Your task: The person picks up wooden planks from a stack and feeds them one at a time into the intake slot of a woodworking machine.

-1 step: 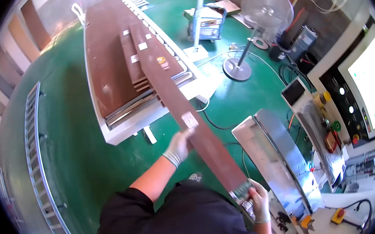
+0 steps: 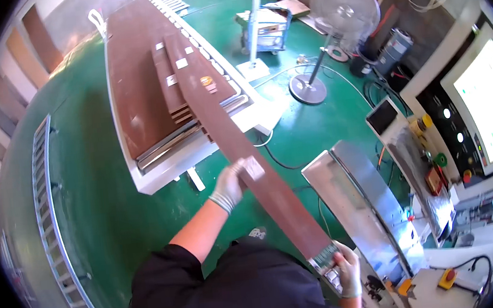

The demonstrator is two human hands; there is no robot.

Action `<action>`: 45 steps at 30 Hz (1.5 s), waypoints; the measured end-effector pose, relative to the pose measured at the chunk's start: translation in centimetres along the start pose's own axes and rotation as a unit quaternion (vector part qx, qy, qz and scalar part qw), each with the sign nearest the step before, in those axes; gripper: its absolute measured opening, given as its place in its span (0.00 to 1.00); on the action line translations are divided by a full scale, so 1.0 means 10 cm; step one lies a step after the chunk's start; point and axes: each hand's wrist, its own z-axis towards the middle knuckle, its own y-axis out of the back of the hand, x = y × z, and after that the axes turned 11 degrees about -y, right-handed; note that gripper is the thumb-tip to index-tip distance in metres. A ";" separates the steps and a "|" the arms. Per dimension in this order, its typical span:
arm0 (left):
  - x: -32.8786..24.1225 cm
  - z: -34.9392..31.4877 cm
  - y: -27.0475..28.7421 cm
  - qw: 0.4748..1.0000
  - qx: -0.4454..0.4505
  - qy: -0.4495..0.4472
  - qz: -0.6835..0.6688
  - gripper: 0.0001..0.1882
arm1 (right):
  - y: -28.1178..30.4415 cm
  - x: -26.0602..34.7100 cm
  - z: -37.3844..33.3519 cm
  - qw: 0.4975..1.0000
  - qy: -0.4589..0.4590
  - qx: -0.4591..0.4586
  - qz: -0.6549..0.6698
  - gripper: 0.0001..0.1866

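A long brown board (image 2: 281, 204) slants from the roller table down to my right side. My left hand (image 2: 229, 186), in a pale glove, grips its left edge beside a white label (image 2: 252, 168). At the board's near end, my right hand (image 2: 348, 269), gloved too, is closed on the right edge, thumb on top by a green and white printed patch (image 2: 326, 257). The board's far part passes over or beside a small stack of brown boards (image 2: 172, 96) with white labels; the exact contact there is hard to make out.
A white-framed roller table (image 2: 142, 185) carries a brown sheet surface (image 2: 131, 64). Right of me stand a metal trough (image 2: 346, 204), a lit screen (image 2: 488, 104) and a red-and-yellow button box (image 2: 447, 278). A fan (image 2: 308, 88) stands beyond; a ladder-like rail (image 2: 58, 231) lies left.
The board has slid slightly toward me, its label now nearer. My left fingers, earlier over the label, now lie at its edge. The view has shifted a little.
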 end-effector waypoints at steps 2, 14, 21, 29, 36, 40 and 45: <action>-0.13 0.45 0.00 0.994 -0.084 -0.048 -0.045 0.18 | 0.54 -0.43 -0.28 0.993 0.042 -0.106 0.015 0.21; 1.82 -0.42 -1.78 0.897 0.324 0.245 0.173 0.25 | 0.52 -3.62 -2.48 0.687 -0.050 -0.572 0.445 0.24; 3.18 -1.47 -1.98 0.730 0.502 0.382 0.261 0.23 | -1.36 -4.07 -2.92 0.492 -0.141 -0.545 0.664 0.23; 3.99 -2.11 -1.58 0.661 0.540 0.328 0.404 0.24 | -1.55 -3.78 -2.81 0.392 -0.174 -0.601 0.675 0.23; 4.24 -2.26 -1.97 0.689 0.473 0.255 0.485 0.23 | -1.34 -3.88 -2.93 0.355 -0.196 -0.612 0.679 0.22; 4.31 -2.51 -2.27 0.720 0.416 0.362 0.421 0.20 | -1.14 -3.99 -3.04 0.338 -0.220 -0.615 0.677 0.22; 4.66 -2.74 -2.29 0.709 0.359 0.477 0.375 0.17 | -0.82 -4.15 -3.23 0.324 -0.258 -0.622 0.664 0.21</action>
